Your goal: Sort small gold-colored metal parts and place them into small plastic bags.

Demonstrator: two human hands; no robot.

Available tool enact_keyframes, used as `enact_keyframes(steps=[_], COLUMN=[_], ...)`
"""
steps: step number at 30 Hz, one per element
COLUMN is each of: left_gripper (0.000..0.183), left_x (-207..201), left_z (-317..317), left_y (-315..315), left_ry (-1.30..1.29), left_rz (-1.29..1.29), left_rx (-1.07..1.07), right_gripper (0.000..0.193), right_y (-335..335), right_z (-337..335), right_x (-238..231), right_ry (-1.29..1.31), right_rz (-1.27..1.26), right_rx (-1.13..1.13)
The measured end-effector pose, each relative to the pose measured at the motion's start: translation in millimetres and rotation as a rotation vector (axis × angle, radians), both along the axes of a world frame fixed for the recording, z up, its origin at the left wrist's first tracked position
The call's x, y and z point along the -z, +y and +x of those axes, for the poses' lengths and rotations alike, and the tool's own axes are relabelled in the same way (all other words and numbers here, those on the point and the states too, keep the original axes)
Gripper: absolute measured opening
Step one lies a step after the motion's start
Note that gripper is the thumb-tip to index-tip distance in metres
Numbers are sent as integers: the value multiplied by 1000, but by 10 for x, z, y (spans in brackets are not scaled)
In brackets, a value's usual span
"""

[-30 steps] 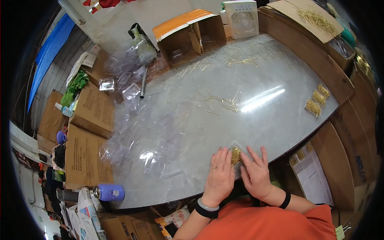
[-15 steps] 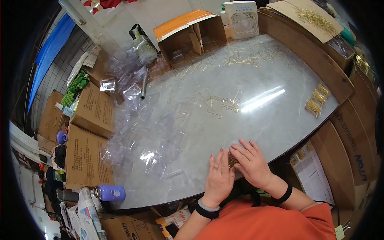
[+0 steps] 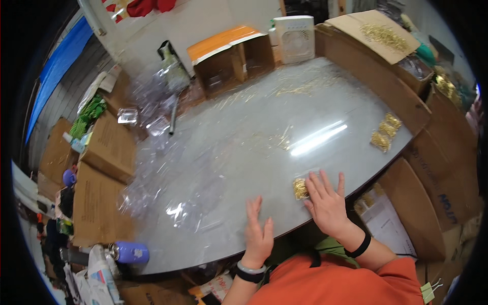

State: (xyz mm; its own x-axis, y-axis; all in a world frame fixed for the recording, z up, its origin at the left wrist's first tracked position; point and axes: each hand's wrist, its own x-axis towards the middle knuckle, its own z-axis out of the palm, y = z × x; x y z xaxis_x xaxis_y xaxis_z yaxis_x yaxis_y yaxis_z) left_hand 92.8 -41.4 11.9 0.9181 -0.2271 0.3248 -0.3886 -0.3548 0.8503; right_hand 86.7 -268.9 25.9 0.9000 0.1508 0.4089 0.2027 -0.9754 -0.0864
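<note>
Near the table's front edge lies a small clear plastic box point(image 3: 300, 189) packed with thin gold-coloured wire pieces. My right hand point(image 3: 328, 207) rests with outstretched fingers against its right side, the fingertips partly covering it. To the left of it, my left hand point(image 3: 258, 233) is held apart from the box, fingers stretched out and holding nothing. Loose gold wire hooks point(image 3: 282, 140) lie in the middle of the grey table point(image 3: 244, 168). Several filled boxes point(image 3: 386, 132) stand in a row by the right edge. Clear plastic cases point(image 3: 188, 203) spread over the left part.
Cardboard boxes point(image 3: 104, 203) line the left side, with a purple bottle point(image 3: 130, 252) at the near left corner. An orange-topped carton point(image 3: 229, 48) and a white fan point(image 3: 296, 40) stand at the back. A cardboard wall point(image 3: 371, 76) borders the right side.
My hands, earlier together around the gold wire pieces, have parted. The left moved left and away; the right shifted slightly right beside the now visible box. The whole view has shifted a little.
</note>
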Motion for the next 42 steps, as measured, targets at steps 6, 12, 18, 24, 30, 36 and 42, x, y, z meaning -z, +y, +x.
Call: enact_keyframes(steps=[6,12,18,24,30,36,42], left_gripper=[82,81,69,63,63,55,64], left_x=[-38,-17,44,46,49,-98,62], left_z=[-56,-28,-29,-37,-20,11,-72], left_y=[-82,-121,-73,-72,-68,32,112], left_ry=[35,-38,-74,-172,-217,-313,-257], left_rz=[-12,111,221,316,312,377,549], left_rx=[-34,-28,-55,-93,-102,-192,-239], right_gripper=[53,51,53,61,63,71,82], right_y=[-872,-1427,-1495,-1235,-629,-208,-466], right_z=[15,225,267,213,705,2513,3954], right_x=[215,286,326,21,-1008,-667,-284], right_ry=[-131,-227,-222,-192,153,438,444], right_rz=[-67,-39,-23,48,245,68,60], right_rx=[472,602,680,632,-140,-465,69])
